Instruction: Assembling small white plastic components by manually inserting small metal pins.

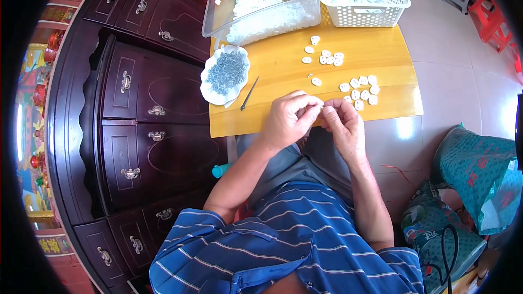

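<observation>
Mid-assembly at bench [283,122] front edge: left hand [289,120] and right hand [340,122] pinched shut together on small white piece [321,106]; steady alignment needed next.

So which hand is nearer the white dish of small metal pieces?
Left. The left hand is just right of and below the white dish, near the dark thin tool. The right hand sits farther right, beyond the left hand.

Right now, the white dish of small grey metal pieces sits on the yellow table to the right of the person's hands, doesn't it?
Not quite: in the head view the white dish of grey metal pieces sits on the yellow table to the left of the hands, left hand and right hand.
</observation>
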`<action>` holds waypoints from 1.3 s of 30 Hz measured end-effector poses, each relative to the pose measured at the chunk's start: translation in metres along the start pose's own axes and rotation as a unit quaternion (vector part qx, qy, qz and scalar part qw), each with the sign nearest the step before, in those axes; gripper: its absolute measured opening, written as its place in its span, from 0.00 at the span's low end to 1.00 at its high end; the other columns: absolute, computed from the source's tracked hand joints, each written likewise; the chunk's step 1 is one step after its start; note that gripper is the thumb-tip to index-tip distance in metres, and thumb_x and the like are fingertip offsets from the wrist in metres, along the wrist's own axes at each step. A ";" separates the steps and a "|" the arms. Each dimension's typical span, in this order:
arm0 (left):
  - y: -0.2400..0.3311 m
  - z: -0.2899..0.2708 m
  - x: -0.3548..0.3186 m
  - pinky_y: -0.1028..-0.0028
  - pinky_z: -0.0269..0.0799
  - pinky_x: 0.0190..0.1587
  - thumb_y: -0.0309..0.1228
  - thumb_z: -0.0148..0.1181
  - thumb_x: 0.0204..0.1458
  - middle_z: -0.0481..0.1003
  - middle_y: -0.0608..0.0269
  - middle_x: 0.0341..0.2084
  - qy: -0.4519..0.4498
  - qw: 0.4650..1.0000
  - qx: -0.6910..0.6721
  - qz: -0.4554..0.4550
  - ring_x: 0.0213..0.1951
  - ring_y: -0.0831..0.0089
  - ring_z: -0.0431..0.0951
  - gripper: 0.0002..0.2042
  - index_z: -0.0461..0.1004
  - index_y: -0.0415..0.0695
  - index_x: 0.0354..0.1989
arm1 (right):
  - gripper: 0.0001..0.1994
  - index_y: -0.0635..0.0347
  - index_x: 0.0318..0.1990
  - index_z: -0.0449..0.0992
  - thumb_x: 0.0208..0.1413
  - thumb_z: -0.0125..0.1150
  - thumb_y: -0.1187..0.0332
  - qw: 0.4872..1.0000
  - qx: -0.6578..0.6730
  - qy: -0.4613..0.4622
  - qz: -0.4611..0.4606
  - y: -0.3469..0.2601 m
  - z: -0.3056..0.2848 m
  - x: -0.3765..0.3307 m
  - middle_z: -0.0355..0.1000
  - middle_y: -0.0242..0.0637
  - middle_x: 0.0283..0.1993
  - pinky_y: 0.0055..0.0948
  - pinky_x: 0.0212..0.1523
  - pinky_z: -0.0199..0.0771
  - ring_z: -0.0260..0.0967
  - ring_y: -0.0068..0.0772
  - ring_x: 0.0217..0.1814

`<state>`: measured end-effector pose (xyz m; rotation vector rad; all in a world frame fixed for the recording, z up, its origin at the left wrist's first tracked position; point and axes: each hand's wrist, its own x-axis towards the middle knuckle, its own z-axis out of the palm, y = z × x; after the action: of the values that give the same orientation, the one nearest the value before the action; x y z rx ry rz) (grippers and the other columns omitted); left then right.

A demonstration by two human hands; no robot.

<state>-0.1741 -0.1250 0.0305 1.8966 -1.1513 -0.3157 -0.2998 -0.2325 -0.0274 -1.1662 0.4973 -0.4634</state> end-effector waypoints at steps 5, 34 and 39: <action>0.008 0.006 0.000 0.73 0.73 0.32 0.18 0.64 0.55 0.78 0.59 0.28 0.005 0.999 -0.032 0.033 0.28 0.71 0.78 0.04 0.82 0.36 0.38 | 0.11 0.60 0.45 0.77 0.72 0.55 0.62 0.997 0.066 -0.037 0.029 0.004 -0.009 0.002 0.76 0.28 0.35 0.18 0.36 0.70 0.71 0.17 0.34; 0.006 0.004 -0.001 0.80 0.74 0.43 0.20 0.61 0.61 0.80 0.67 0.36 -0.019 0.985 -0.163 -0.057 0.38 0.83 0.79 0.07 0.79 0.38 0.45 | 0.04 0.58 0.46 0.77 0.66 0.63 0.72 0.979 0.195 0.006 0.065 -0.010 -0.008 0.002 0.77 0.30 0.38 0.15 0.34 0.70 0.71 0.16 0.31; 0.005 0.004 0.001 0.82 0.73 0.32 0.18 0.59 0.60 0.76 0.66 0.30 0.009 0.991 -0.128 -0.024 0.28 0.85 0.75 0.09 0.75 0.36 0.48 | 0.06 0.58 0.48 0.79 0.66 0.62 0.72 0.983 0.174 0.015 0.047 -0.008 -0.006 0.001 0.76 0.27 0.37 0.17 0.35 0.69 0.69 0.16 0.32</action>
<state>-0.1790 -0.1291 0.0322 1.6992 -1.0015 -0.4502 -0.3034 -0.2397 -0.0212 -0.7971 0.4743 -0.4654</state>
